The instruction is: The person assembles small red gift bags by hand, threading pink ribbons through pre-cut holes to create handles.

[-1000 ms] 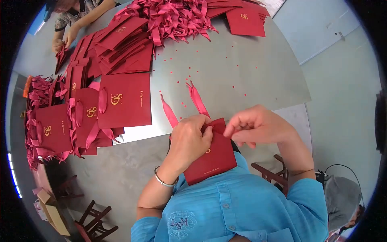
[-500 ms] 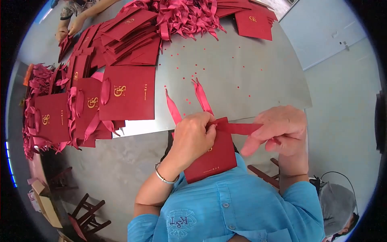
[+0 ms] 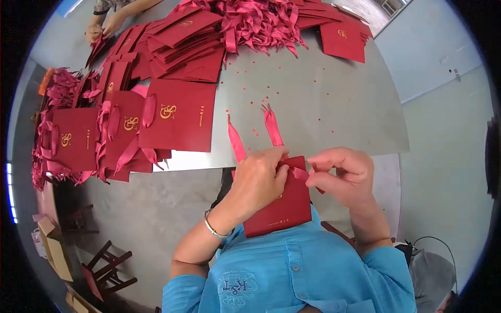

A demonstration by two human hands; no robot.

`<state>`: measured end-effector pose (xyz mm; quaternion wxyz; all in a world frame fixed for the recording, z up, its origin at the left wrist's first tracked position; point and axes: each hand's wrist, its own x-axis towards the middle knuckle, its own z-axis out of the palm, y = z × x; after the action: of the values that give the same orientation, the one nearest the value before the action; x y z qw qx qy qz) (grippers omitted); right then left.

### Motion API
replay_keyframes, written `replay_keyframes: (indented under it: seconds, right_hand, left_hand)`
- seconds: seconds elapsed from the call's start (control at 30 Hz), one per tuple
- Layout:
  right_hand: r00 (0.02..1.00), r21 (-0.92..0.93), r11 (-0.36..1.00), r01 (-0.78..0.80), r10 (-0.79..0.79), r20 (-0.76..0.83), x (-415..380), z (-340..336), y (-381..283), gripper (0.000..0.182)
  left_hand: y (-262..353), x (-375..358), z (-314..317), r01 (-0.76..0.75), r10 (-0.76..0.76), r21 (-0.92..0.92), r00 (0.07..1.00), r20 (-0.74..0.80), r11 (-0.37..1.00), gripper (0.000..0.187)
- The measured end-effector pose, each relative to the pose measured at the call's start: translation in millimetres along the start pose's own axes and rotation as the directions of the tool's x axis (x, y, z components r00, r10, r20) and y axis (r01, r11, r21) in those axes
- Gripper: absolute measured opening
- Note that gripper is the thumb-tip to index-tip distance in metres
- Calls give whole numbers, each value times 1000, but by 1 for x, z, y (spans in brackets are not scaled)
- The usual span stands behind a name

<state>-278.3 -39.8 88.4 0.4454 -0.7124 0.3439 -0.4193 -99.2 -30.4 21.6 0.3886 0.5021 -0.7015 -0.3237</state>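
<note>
Counted, relative to the metal table (image 3: 323, 104):
- Red paper bag held at its near edge: 1 (image 3: 284, 206).
- Ribbon tails lying on it beside that bag: 2 (image 3: 272, 125).
- Finished bags with handles, left side: several, overlapping, number unclear (image 3: 180, 116).
- Hands: 2 of the wearer, 2 of a co-worker at the far left corner.

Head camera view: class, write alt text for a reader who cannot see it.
A person's left hand grips the top of a red paper bag while the right hand pinches its ribbon. Finished bags and loose ribbons lie on the grey table.
</note>
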Motion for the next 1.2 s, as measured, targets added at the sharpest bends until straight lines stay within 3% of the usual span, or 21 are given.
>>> replay_keyframes:
  seconds: [0.07, 0.13, 0.2, 0.27, 0.33, 0.47, 0.57, 0.63, 0.7, 0.8, 0.9, 1.0, 1.07, 1.1, 1.17, 1.2]
  right_hand:
    - [999, -70, 997, -41, 41, 2, -2, -1, 10, 15]
    - [996, -145, 985, -89, 90, -3, -6, -2, 23, 14]
    - [997, -235, 972, -29, 45, 61, -6, -2, 41, 12]
    - [996, -226, 973, -56, 71, 59, -5, 4, 45, 11]
    - [994, -216, 973, -78, 93, 58, -5, 8, 50, 11]
    - [986, -161, 977, -137, 150, 77, -6, 9, 51, 9]
    - [987, -196, 973, -122, 141, 83, -5, 9, 47, 8]
    - [988, -236, 967, -94, 119, 96, -3, 8, 46, 8]
    - [991, -444, 890, 104, -54, 123, 0, 8, 45, 10]
    - [993, -460, 882, 100, -63, 96, -2, 12, 41, 13]
    - [985, -479, 861, 171, -133, 112, 0, 13, 40, 14]
    - [983, -519, 835, 183, -145, 115, 1, 13, 39, 14]
    - [985, -521, 837, 167, -125, 115, 2, 12, 40, 14]
    - [989, -527, 837, 144, -102, 108, 2, 11, 41, 14]
    - [992, -513, 851, 116, -79, 93, 3, 13, 42, 14]
    - [995, -499, 862, 90, -61, 74, 3, 15, 42, 13]
  left_hand:
    - [-1, -2, -3, -13, 13, -23, 1000, -19, 1000, 21]
    - [-5, 0, -10, 35, -38, 25, 991, 128, 999, 29]
    - [-7, 3, -16, 57, -57, 4, 979, 198, 998, 31]
    - [-7, 9, -22, 76, -70, -13, 962, 264, 997, 33]
    - [-6, 13, -27, 138, -77, -166, 941, 330, 976, 35]
    - [-15, 14, -35, 130, -53, -216, 942, 330, 968, 37]
    - [-18, 20, -57, 162, -33, -278, 909, 416, 947, 34]
    - [-16, 25, -72, 134, -26, -169, 852, 523, 977, 30]
    - [-19, 26, -78, 60, 2, -113, 874, 486, 992, 26]
    - [-15, 28, -90, 95, -13, -122, 837, 547, 988, 28]
    - [-15, 28, -100, 57, -71, 43, 780, 622, 997, 27]
    - [-24, 19, -99, 128, -37, -108, 793, 608, 986, 27]
    - [-20, 10, -95, 525, -219, -328, 731, 646, 785, 30]
    - [-22, 5, -91, 528, -222, -331, 732, 643, 782, 30]
    - [-30, -5, -80, 607, -228, -532, 758, 611, 590, 32]
    - [-32, -8, -77, 607, -232, -536, 760, 608, 587, 32]
